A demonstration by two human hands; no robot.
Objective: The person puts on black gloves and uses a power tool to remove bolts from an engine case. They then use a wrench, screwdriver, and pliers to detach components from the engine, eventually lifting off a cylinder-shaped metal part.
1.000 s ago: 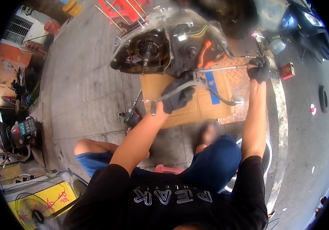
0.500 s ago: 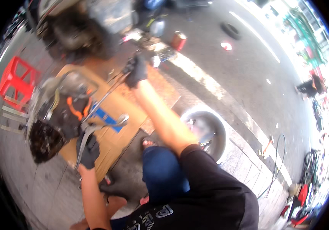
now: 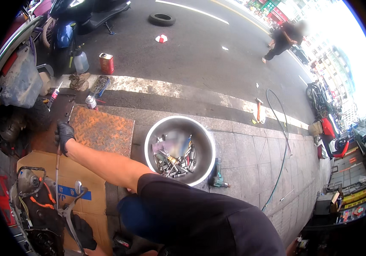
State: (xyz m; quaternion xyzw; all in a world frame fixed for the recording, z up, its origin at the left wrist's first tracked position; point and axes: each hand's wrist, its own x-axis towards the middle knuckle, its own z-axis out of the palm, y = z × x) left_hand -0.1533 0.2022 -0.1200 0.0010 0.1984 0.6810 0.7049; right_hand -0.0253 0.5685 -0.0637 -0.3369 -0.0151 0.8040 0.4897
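Observation:
My right hand (image 3: 65,137), in a dark glove, is closed round a long thin metal rod (image 3: 57,173). The rod slants down to a forked grey metal piece (image 3: 68,210) beside a dirty engine (image 3: 36,215) with orange strips on it. My left hand (image 3: 82,232), also gloved, is at the lower arm of that forked piece, its fingers seemingly wrapped behind it and partly hidden. The engine rests at the edge of a flattened cardboard sheet (image 3: 95,173) with a blue printed band.
A steel basin (image 3: 212,153) full of sockets and hand tools stands at centre, a teal power tool (image 3: 219,175) beside it. A rusty plate (image 3: 106,128), red can (image 3: 106,64), hammer (image 3: 258,112) and hose (image 3: 283,162) lie around. A person (image 3: 284,40) walks on the road.
My view has swung right, so the hands and engine appear further left and lower, and the basin is in full view. Both hands remain at the rod and forked piece.

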